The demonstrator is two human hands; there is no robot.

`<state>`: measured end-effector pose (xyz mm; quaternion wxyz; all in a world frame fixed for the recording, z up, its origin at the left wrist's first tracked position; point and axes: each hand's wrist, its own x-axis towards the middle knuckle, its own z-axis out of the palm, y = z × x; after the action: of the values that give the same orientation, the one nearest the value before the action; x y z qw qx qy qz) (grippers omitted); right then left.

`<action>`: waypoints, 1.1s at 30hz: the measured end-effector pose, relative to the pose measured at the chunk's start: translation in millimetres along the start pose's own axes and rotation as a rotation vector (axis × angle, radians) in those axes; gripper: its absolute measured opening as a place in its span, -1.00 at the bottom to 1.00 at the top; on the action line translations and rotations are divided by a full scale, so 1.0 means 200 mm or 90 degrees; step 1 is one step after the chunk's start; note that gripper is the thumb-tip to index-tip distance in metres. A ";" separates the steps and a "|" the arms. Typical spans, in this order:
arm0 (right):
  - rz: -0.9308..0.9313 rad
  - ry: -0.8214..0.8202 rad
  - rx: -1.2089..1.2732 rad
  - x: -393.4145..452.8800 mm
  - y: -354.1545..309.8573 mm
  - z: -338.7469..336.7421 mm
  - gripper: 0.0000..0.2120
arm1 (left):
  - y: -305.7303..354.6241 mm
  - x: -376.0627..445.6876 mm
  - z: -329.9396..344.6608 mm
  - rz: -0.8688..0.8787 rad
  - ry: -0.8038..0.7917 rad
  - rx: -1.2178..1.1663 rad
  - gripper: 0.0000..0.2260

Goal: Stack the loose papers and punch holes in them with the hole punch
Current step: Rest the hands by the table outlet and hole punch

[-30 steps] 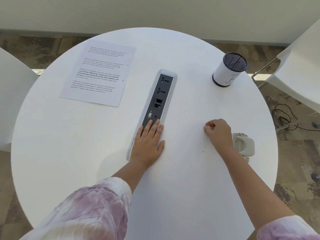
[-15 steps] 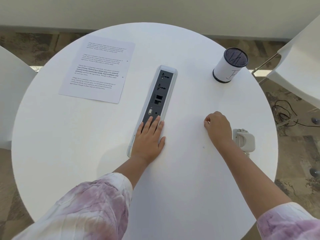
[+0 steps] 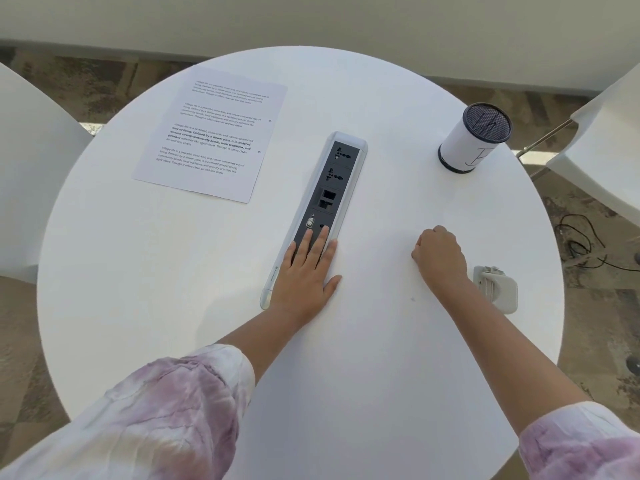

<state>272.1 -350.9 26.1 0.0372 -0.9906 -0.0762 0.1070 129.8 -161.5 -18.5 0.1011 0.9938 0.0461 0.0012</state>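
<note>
I see the papers lying flat on the far left part of the round white table, printed side up. Their long axis runs from the near left corner toward the far right, tilted a little clockwise against the table's middle line; the text lines run across the short way. Two small holes show along the right long edge. How many sheets lie there I cannot tell.

The hole punch sits at the table's right edge, just beside my right wrist, its rounded end pointing to the near right. Part of it seems to reach the rim.

My left hand lies flat, fingers straight, holding nothing, its fingertips resting on the near end of the socket strip. That strip is set into the table's middle and runs from near left to far right, roughly parallel to the papers' long edge. My right hand is curled into a fist on the bare tabletop, knuckles down, with nothing in it.

A white cylinder with a dark mesh top stands near the far right rim. Between the strip and the papers is a bare band of table; the near half is bare too. White chairs stand close on both sides.
</note>
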 end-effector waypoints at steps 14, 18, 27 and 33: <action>0.036 0.171 0.202 0.31 0.13 -0.35 -0.84 | -0.12 0.26 -0.03 0.008 -0.031 -0.007 -0.41; 0.056 0.194 0.317 0.52 0.19 -0.58 -0.77 | -0.12 0.27 -0.03 -0.002 -0.026 -0.028 -0.41; 0.181 0.174 0.405 0.81 0.16 -0.73 -0.76 | -0.12 0.27 -0.03 -0.002 0.002 -0.038 -0.46; 0.158 0.182 0.397 0.79 0.18 -0.73 -0.75 | -0.12 0.28 -0.03 -0.008 -0.003 -0.043 -0.46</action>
<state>462.2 -369.5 133.0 0.3348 -0.9382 0.0865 -0.0110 182.6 -132.1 -17.6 0.1350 0.9895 0.0523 -0.0002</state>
